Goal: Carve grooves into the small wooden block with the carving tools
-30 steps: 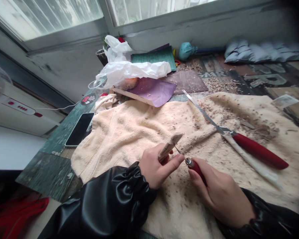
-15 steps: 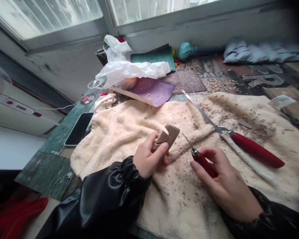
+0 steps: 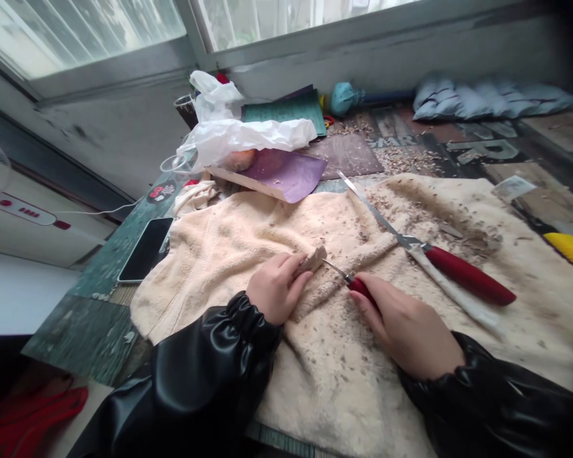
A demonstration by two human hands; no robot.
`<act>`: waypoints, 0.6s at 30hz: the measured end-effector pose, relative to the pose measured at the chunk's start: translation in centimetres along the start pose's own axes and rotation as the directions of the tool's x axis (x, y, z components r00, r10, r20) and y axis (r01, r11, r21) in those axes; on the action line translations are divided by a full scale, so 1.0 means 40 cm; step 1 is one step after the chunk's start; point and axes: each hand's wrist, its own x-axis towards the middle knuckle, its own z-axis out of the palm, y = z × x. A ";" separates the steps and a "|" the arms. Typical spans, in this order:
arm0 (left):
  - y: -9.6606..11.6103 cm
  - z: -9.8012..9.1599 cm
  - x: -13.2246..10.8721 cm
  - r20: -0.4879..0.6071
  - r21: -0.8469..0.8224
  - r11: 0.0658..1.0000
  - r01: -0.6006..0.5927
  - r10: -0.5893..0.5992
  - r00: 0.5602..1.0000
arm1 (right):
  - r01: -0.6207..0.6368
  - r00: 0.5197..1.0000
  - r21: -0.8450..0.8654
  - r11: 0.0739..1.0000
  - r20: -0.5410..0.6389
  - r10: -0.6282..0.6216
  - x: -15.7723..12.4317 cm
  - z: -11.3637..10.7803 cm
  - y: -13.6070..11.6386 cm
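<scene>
My left hand (image 3: 277, 286) is closed round a small carved wood block (image 3: 314, 259), whose far end sticks out past the fingers. In my right hand (image 3: 401, 321) is a carving knife (image 3: 361, 287) with a red handle and a thin, slightly curved blade. The blade's tip is right at the block's right end; whether it cuts in cannot be made out. Both hands are over a cream towel (image 3: 229, 235) strewn with wood shavings. To the right lies a larger red-handled tool (image 3: 468, 273) with a long metal blade, beside a pale strip.
A phone (image 3: 146, 250) lies at the towel's left. Behind are a purple sheet (image 3: 291, 172), a white plastic bag (image 3: 248, 135) and a green mat (image 3: 286, 111). Something yellow (image 3: 570, 251) sits at the right edge. A fan (image 3: 23, 210) stands to the left.
My right hand has moved left and forward, bringing the knife tip to the block. My left hand has turned the block lower and flatter. The view has shifted slightly right.
</scene>
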 end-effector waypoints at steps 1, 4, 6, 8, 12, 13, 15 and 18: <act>0.001 0.000 0.001 -0.029 -0.015 1.000 -0.013 0.013 1.000 | 0.010 1.000 -0.005 1.000 0.003 -0.010 0.004 0.001 0.003; 0.006 -0.002 0.007 -0.094 -0.026 0.998 -0.053 0.050 0.994 | 0.004 1.000 -0.029 1.000 0.012 -0.003 0.016 0.004 0.009; 0.009 0.000 0.012 -0.123 -0.013 0.997 -0.070 0.068 0.990 | -0.001 0.999 -0.049 0.999 0.037 0.003 0.022 0.006 0.011; 0.010 0.003 0.016 -0.136 -0.007 0.998 -0.065 0.064 0.989 | -0.002 0.998 -0.074 0.997 0.062 0.007 0.027 0.007 0.011; 0.014 0.013 0.018 -0.136 -0.014 0.998 -0.054 0.051 0.989 | -0.009 0.995 -0.144 0.990 0.094 0.023 0.038 -0.001 0.008; 0.015 0.015 0.018 -0.132 -0.018 0.998 -0.059 0.056 0.990 | -0.011 0.995 -0.167 0.986 0.099 0.028 0.041 -0.004 0.007; 0.016 0.018 0.018 -0.122 -0.028 0.997 -0.074 0.070 0.990 | -0.008 0.993 -0.216 0.976 0.115 0.033 0.049 -0.014 0.005; 0.017 0.019 0.018 -0.113 -0.022 0.996 -0.087 0.084 0.990 | 0.013 0.987 -0.281 0.960 0.157 0.033 0.060 -0.027 0.002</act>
